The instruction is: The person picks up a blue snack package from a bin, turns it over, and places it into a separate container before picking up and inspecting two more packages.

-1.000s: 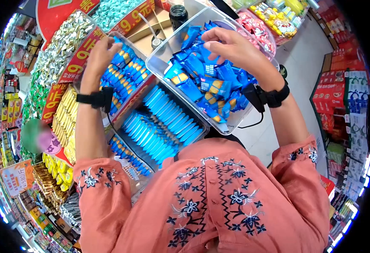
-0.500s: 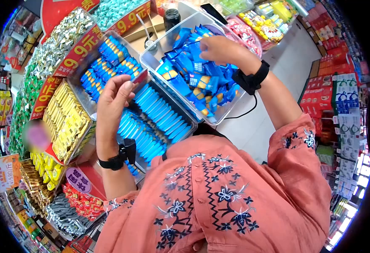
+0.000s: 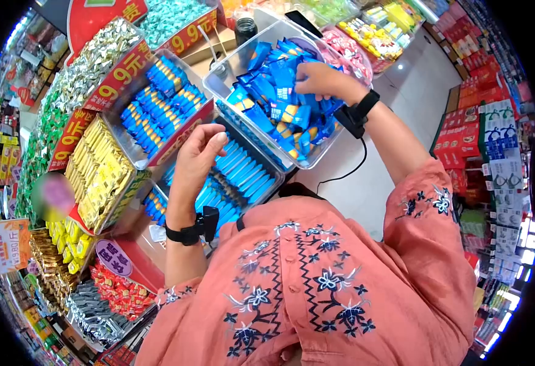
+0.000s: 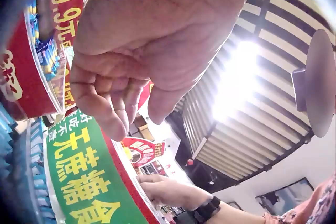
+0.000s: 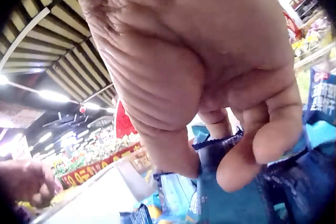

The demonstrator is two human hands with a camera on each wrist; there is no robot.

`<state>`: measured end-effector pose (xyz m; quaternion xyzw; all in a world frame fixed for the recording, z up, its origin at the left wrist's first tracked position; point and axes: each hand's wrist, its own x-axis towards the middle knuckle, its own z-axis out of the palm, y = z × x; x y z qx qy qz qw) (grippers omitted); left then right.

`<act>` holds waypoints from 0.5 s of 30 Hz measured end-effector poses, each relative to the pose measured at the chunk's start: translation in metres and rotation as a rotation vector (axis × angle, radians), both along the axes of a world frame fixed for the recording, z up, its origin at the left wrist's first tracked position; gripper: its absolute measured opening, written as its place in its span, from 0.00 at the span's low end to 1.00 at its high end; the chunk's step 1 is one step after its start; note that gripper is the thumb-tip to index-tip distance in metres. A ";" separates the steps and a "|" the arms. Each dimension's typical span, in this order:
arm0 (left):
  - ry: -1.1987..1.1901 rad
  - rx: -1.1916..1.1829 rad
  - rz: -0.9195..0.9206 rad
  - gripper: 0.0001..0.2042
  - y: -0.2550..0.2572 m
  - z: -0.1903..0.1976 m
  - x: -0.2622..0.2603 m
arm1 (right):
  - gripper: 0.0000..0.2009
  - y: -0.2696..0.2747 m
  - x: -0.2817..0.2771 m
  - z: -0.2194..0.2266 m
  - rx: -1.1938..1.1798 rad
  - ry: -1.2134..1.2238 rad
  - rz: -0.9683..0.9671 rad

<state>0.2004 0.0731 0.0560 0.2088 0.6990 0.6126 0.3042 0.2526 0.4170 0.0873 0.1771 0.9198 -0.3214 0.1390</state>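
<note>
In the head view my right hand (image 3: 328,82) is down among loose blue biscuit packets (image 3: 292,114) in a clear plastic tub (image 3: 211,86). The right wrist view shows its thumb and fingers curled around the top of one blue packet (image 5: 223,200); part of the grip is hidden behind the palm. My left hand (image 3: 197,158) hovers over a bin of upright light-blue packets (image 3: 249,171), fingers loosely bent and nothing in them. Just left of that hand, blue biscuit packets (image 3: 163,110) lie in neat rows in another bin.
Yellow packets (image 3: 99,168) fill a bin on the left, beside red price strips (image 3: 121,73). A dark jar (image 3: 246,29) stands behind the tub. Pink packets (image 3: 347,49) sit beyond its far right side. A floor aisle (image 3: 414,91) runs along the right.
My left hand has left the bin with the neat rows and come back toward my body, over the light-blue packets. The right hand's fingers have closed down onto the loose packets.
</note>
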 end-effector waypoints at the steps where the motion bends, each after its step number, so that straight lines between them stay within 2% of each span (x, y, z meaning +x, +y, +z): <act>1: -0.008 -0.013 -0.002 0.17 0.000 -0.002 0.001 | 0.17 0.006 0.000 0.002 -0.040 0.016 -0.013; 4: -0.033 -0.008 -0.003 0.18 0.002 0.001 0.005 | 0.17 0.008 0.006 0.024 -0.249 0.223 -0.024; 5: -0.059 0.012 -0.006 0.18 0.004 0.003 0.006 | 0.17 0.003 0.012 0.041 -0.369 0.233 -0.019; 9: -0.172 0.132 -0.050 0.21 0.022 0.011 0.013 | 0.22 -0.026 0.026 0.064 -0.759 0.405 0.042; 13: -0.338 0.295 -0.066 0.24 0.037 0.021 0.022 | 0.23 -0.062 0.034 0.062 -0.873 0.462 0.153; 14: -0.384 0.339 -0.065 0.24 0.038 0.023 0.023 | 0.25 -0.069 0.037 0.065 -0.882 0.405 0.166; 15: -0.440 0.380 -0.064 0.22 0.037 0.029 0.024 | 0.26 -0.077 0.039 0.062 -0.899 0.415 0.177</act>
